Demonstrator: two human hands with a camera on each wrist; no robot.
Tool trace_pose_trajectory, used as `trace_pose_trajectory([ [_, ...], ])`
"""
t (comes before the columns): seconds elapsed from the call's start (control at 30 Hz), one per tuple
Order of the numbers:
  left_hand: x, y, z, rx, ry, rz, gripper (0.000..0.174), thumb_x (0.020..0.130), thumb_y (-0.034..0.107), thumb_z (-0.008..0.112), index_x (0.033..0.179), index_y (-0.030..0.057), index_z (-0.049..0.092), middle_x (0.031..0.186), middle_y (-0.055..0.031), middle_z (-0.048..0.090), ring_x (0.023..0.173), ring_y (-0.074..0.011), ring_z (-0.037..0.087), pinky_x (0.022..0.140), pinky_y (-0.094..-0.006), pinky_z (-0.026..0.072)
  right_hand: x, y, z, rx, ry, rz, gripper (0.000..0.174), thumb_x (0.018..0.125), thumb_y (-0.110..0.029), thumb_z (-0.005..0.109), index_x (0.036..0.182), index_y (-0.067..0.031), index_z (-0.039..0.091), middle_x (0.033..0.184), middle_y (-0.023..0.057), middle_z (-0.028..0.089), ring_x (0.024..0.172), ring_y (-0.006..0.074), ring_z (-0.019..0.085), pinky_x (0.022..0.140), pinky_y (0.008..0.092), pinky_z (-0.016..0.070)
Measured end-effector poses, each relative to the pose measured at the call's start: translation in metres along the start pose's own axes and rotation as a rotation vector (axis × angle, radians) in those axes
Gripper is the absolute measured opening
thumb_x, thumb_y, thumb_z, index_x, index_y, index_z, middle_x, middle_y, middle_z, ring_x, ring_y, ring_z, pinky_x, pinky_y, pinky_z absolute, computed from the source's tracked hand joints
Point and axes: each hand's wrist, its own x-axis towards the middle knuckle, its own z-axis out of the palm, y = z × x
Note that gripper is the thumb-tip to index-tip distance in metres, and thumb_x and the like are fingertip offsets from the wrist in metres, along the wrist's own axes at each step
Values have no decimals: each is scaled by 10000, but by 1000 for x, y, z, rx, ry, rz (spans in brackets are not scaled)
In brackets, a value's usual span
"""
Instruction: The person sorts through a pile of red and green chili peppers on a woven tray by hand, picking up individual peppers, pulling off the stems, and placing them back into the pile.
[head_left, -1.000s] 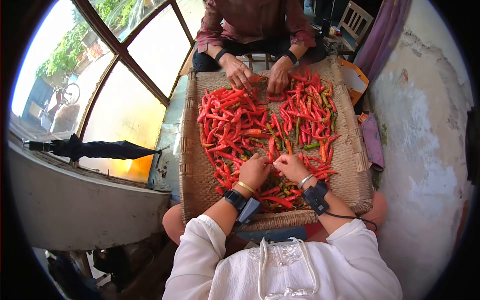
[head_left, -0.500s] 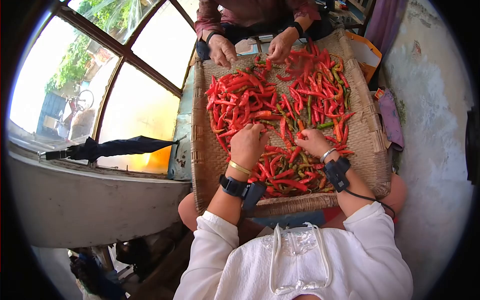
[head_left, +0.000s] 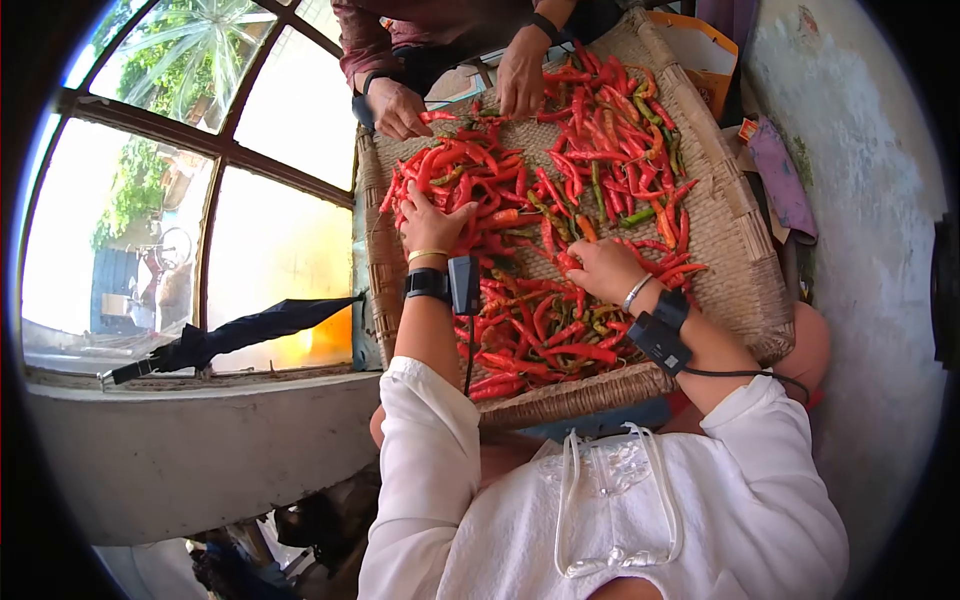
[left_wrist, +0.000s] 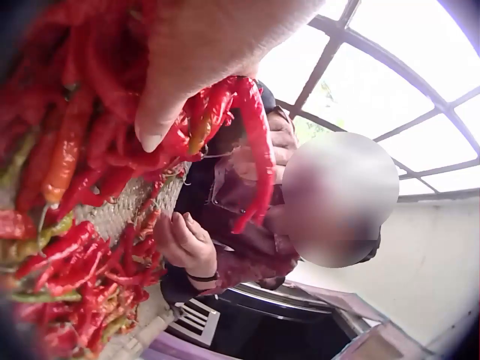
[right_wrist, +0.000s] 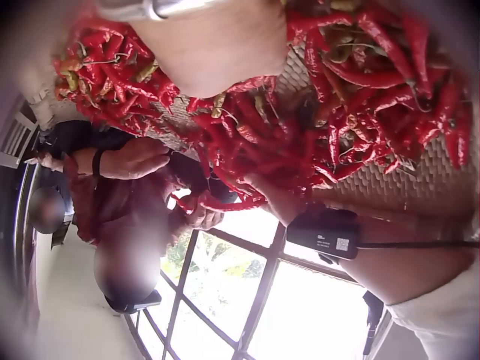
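Note:
Red chili peppers (head_left: 485, 170), some orange or green, lie heaped in a woven tray (head_left: 735, 255). My left hand (head_left: 432, 222) is on the far-left heap, thumb spread away from the fingers. In the left wrist view a curved red chili (left_wrist: 256, 150) hangs out beyond that hand, close under its fingers. My right hand (head_left: 607, 268) hovers low over the middle of the tray, fingers bent inward beside an orange chili (head_left: 586, 228). Its fingertips are hidden in the right wrist view, and I cannot tell whether they pinch anything.
Across the tray sits another person, one hand (head_left: 396, 108) holding a red chili (head_left: 437, 116), the other hand (head_left: 521, 75) at the tray's far side. A folded umbrella (head_left: 240, 330) lies on the left window ledge. A rough wall (head_left: 860, 250) stands close on the right.
My left hand has left the middle and reached forward and left onto the heap, its fingers spreading. My right hand has shifted slightly. The other person's hand now holds a chili.

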Motion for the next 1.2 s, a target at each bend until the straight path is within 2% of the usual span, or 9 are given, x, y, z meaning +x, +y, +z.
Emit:
trace_pose_trajectory([
  [0.07,1,-4,17,200,37,158,1047,566,563,730,1337,32,260,1263,-313,370,1118,-451,445,893,-456,417,2,0,2,-38,58,-105,228,780,-250,591,889,-51,583,795,135,615,771,315,597,657,442,485],
  [0.1,-2,0,15,144,-5,141,944,576,498,741,1333,142,304,1287,-236,383,1110,-407,465,865,-496,424,1,-1,2,-16,92,-126,200,778,-239,585,810,-43,564,780,130,611,763,321,596,649,450,479],
  [0.23,-5,-2,19,9,78,264,647,602,300,723,1183,135,490,1122,-213,469,987,-393,522,778,-447,471,1,-5,1,-23,59,-114,205,771,-244,596,808,-45,567,751,130,608,740,327,596,653,452,478],
  [0.4,-29,4,13,-34,59,399,499,622,227,711,1093,152,564,951,-161,491,809,-360,572,672,-417,492,8,8,4,-28,109,-105,241,755,-264,625,889,-64,613,802,144,631,753,320,610,687,434,490],
  [0.53,-69,21,3,14,-6,600,478,593,131,705,1051,153,572,912,-138,487,804,-331,546,666,-405,479,12,14,3,22,104,-27,289,767,-286,627,949,-62,626,811,134,645,774,304,619,720,409,496],
  [0.63,-96,31,0,78,-35,711,409,670,106,664,1064,146,564,1041,-139,503,892,-328,547,723,-401,475,12,9,-3,162,63,34,325,760,-285,641,976,-44,615,846,125,647,760,282,621,701,380,493],
  [0.8,-124,38,-4,126,-88,729,470,661,146,689,1106,128,538,1116,-155,482,941,-338,523,782,-389,464,4,-2,-9,732,-101,152,403,788,-277,638,1033,36,572,757,84,628,607,140,602,538,270,472],
  [1.03,-156,49,-26,86,-233,666,578,597,271,760,1120,141,552,1104,-133,485,926,-317,519,770,-384,470,0,-9,-11,716,-158,226,430,790,-257,640,1067,55,537,767,65,616,582,113,591,497,261,467],
  [1.2,-145,38,-19,105,-197,656,519,612,341,751,1074,170,587,1090,-111,499,892,-298,536,696,-373,499,6,2,2,512,-214,70,208,798,-174,610,918,-7,583,756,49,613,580,86,591,480,249,466],
])
